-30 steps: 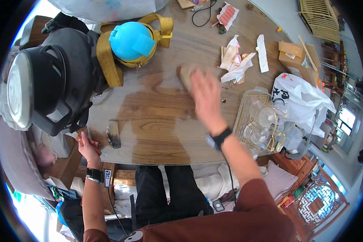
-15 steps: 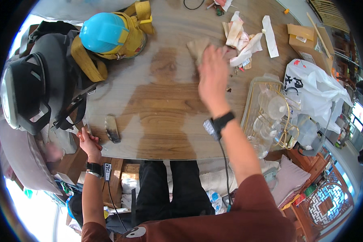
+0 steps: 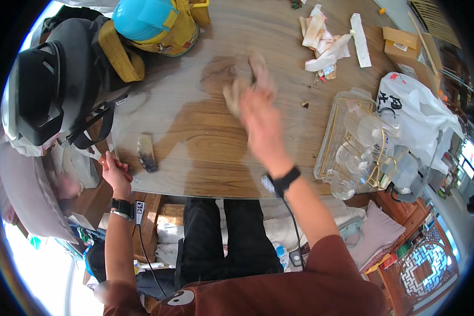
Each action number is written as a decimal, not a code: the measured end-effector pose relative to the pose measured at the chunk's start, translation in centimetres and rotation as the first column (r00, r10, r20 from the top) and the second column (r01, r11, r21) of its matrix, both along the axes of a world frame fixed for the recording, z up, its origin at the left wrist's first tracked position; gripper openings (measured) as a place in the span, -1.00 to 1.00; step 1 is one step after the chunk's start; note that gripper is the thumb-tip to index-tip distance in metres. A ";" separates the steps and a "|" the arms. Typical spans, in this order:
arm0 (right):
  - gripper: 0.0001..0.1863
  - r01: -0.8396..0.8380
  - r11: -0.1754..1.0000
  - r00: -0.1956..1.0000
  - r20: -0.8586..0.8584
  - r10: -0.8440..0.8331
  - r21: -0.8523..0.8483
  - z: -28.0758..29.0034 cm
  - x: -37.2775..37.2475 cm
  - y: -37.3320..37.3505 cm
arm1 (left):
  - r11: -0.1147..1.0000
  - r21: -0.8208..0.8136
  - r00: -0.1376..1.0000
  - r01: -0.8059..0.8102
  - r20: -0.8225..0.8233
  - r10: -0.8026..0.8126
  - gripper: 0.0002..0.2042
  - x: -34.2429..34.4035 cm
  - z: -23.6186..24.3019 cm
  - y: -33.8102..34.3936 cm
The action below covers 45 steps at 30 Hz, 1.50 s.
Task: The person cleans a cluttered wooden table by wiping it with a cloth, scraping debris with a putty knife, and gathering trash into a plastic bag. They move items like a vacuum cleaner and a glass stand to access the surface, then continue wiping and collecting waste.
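My right hand (image 3: 262, 126) is over the middle of the wooden table, blurred by motion, with its fingers on a crumpled beige cloth (image 3: 233, 97). A pinkish part (image 3: 259, 68) sticks out beyond the fingers; blur hides whether it belongs to the same cloth. At the table's left edge, my left hand (image 3: 117, 173) is closed, with a reddish-brown piece showing at its fingers that I cannot make out. Just right of it lies a narrow, dark and beige brush-like object (image 3: 147, 152).
Crumpled stained tissues (image 3: 324, 45) and a white strip (image 3: 359, 41) lie at the far right. A clear tray (image 3: 327, 134) of glasses and a gold rack stands beside a white plastic bag (image 3: 413, 105) and cardboard box (image 3: 403, 45). A blue-topped yellow bag (image 3: 158, 34) and black bag (image 3: 71, 87) stand left.
My right hand has swept the cloth left and nearer me, away from the tissues. My left hand stays at the table's left edge. The view has shifted slightly.
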State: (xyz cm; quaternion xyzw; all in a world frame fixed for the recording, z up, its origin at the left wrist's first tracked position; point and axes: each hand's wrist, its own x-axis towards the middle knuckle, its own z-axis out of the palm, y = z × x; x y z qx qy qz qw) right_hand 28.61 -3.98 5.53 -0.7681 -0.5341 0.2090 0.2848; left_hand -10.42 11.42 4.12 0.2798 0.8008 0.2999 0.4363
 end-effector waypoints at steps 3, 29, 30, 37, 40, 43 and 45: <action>-0.50 -0.298 0.936 0.949 0.047 0.311 -0.188 3.6 -5.9 -7.0 | 0.999 0.050 0.999 0.007 0.040 -0.009 -0.68 0.0 -0.1 0.1; -0.44 0.332 0.932 0.862 0.447 -0.239 -0.143 -4.0 8.4 -4.7 | 0.998 0.004 0.998 0.065 0.008 -0.065 -0.68 -0.7 -0.3 0.4; -0.45 0.342 0.932 0.860 0.440 -0.258 -0.123 -3.9 9.7 -3.6 | 0.998 0.013 0.998 0.054 0.009 -0.054 -0.67 -0.7 -0.3 0.4; -0.45 0.276 0.931 0.954 0.187 -0.236 -0.236 1.9 -3.9 -9.7 | 1.000 -0.006 1.000 0.027 0.012 -0.027 -0.76 -0.7 -0.4 0.3; -0.43 0.166 0.929 0.967 0.241 -0.087 -0.331 0.3 -6.5 -11.0 | 0.997 0.041 0.997 0.063 0.038 -0.065 -0.73 -0.8 -0.5 0.2; -0.44 0.188 0.946 0.941 0.324 -0.097 -0.263 -2.4 -2.6 -8.3 | 0.997 0.058 0.997 0.045 0.056 -0.048 -0.72 -0.9 -0.5 0.1; -0.45 0.246 0.958 0.895 0.415 -0.165 -0.150 -4.2 1.2 -4.7 | 0.998 0.060 0.997 0.028 0.071 -0.033 -0.72 -0.8 -0.5 0.1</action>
